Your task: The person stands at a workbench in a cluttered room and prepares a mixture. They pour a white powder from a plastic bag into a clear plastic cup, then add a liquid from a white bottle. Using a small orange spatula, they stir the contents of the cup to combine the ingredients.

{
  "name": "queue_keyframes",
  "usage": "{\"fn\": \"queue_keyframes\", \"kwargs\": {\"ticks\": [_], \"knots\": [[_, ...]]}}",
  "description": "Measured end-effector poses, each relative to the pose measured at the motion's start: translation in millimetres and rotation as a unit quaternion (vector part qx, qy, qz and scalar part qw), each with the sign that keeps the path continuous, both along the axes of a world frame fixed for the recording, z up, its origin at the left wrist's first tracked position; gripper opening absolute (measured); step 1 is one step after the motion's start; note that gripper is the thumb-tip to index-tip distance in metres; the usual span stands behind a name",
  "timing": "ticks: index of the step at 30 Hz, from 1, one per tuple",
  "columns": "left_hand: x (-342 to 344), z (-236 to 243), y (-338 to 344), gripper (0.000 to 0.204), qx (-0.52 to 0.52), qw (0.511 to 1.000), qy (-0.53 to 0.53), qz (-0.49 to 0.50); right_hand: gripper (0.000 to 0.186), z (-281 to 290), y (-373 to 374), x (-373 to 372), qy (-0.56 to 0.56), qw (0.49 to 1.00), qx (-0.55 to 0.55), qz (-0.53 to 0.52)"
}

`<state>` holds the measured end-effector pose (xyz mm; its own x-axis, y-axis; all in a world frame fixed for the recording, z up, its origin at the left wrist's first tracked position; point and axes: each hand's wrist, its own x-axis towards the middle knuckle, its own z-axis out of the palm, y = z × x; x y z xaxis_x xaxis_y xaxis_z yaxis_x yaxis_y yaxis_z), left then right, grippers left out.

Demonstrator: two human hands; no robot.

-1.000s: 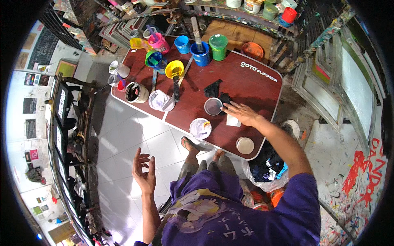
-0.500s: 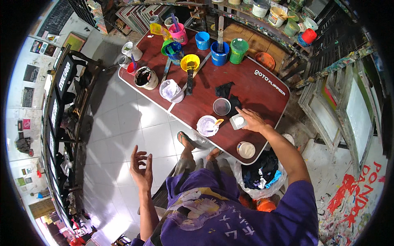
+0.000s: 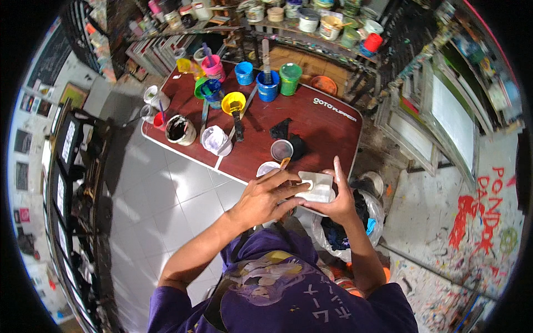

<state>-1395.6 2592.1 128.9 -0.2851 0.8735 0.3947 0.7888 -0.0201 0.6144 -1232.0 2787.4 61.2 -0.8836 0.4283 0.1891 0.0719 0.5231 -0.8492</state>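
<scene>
My right hand (image 3: pixel 342 203) holds a small, pale, see-through square container (image 3: pixel 322 193) above the near right edge of the dark red table (image 3: pixel 327 133). My left hand (image 3: pixel 265 197) reaches across from the left. Its fingers close over the container's left side, the fingertips at a white blob inside. Partly behind my left hand stands a tub of pale lilac paint (image 3: pixel 266 168) with an orange-handled tool (image 3: pixel 285 163). Just beyond is a round clear cup (image 3: pixel 281 150), beside black scraps (image 3: pixel 280 129).
Paint pots crowd the far left of the table, including a yellow pot (image 3: pixel 233 103), a blue pot (image 3: pixel 268 87) and a green pot (image 3: pixel 290 79). A plastic bag of rags (image 3: pixel 333 236) sits below the table's right end. Framed screens (image 3: pixel 452 119) lean at right.
My right hand has lifted the square container off the table and drawn it toward me. My left hand has come in from the left to meet it. The view has shifted.
</scene>
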Motion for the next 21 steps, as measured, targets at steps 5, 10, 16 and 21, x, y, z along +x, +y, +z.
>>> {"fn": "queue_keyframes", "kwargs": {"ticks": [5, 10, 16, 21], "knots": [[-27, 17, -23, 0.043, -0.046, 0.959, 0.245, -0.137, 0.136, 43, -56, 17, -0.029, 0.998, -0.063, 0.012], [-62, 27, -40, 0.045, -0.067, 0.893, 0.287, -0.341, 0.13, 39, -111, 16, -0.021, 0.992, -0.113, 0.059], [-94, 26, -53, 0.037, 0.017, 0.886, 0.259, -0.384, 0.127, 45, -166, -14, 0.078, 0.994, -0.071, 0.002], [-73, 28, -75, 0.045, -0.232, 0.942, 0.226, -0.083, 0.118, 45, -180, -37, 0.094, 0.986, 0.059, -0.126]]}}
